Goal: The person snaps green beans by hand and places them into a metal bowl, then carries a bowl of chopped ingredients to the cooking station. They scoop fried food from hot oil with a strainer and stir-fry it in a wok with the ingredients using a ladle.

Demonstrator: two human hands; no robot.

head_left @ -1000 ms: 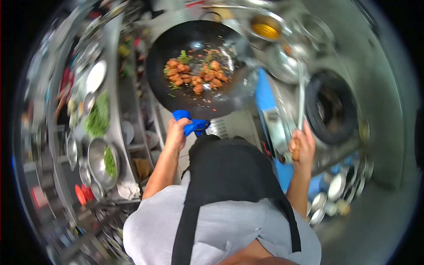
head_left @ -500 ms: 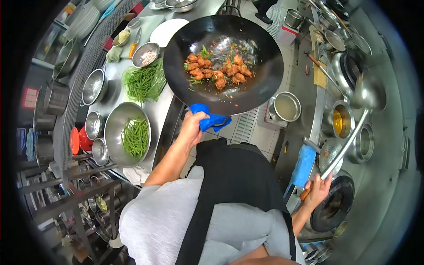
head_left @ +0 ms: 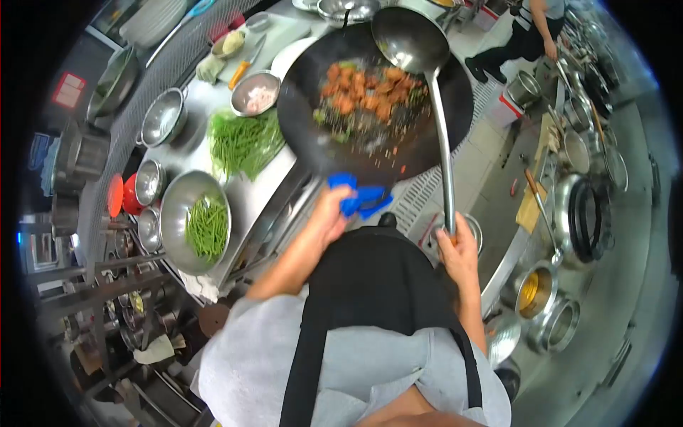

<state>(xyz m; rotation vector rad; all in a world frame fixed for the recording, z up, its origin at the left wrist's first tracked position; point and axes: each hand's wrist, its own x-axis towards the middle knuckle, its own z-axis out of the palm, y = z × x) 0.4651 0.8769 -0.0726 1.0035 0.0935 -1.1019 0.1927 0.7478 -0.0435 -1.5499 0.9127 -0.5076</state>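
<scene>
A large black wok [head_left: 313, 135] is held up in front of me, with browned chunks of food [head_left: 370, 92] and green bits inside. My left hand [head_left: 333, 210] is closed on a blue cloth [head_left: 359, 196] at the wok's near edge, where the handle is hidden. In my right hand [head_left: 459, 249] is the handle end of a long metal ladle [head_left: 442, 142]. The ladle's bowl is over the far right part of the wok; whether it touches the wok is unclear.
On the left counter [head_left: 260, 192] stand a steel bowl of green beans [head_left: 206, 228], a bag of beans [head_left: 245, 139], a small bowl [head_left: 256, 94] and a knife [head_left: 245, 67]. Another person [head_left: 530, 35] stands at the upper right. Pots [head_left: 537, 288] line the right side.
The view has swung toward the left counter. My right hand has moved from the right side to near my body's front, bringing the ladle over the wok. The other person has come further into view.
</scene>
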